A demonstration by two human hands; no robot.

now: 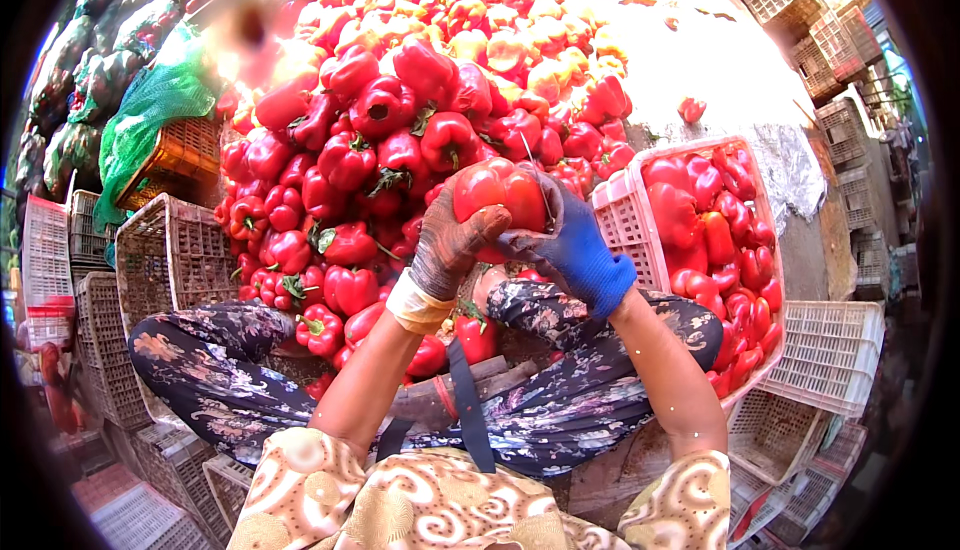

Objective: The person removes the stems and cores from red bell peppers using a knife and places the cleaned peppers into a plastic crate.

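In front of me I hold a large red bell pepper (490, 193) between both hands, above my crossed legs. My left hand (447, 242), in a dark, stained glove, is wrapped round its left and lower side, the thumb lying across the front. My right hand (578, 252), in a blue and grey glove, is closed at the pepper's right side. A thin, pointed blade (538, 168) rises out of the right hand along the pepper's edge; its handle is hidden. A big heap of red bell peppers (350, 155) lies just beyond my hands.
At my right stands a pink crate (628, 235) filled with red peppers. An upright pale crate (205, 255) is at my left, near a green net (160, 110) over an orange crate (180, 162). Stacked crates (825, 350) line the right. Full net sacks (85, 80) lie far left.
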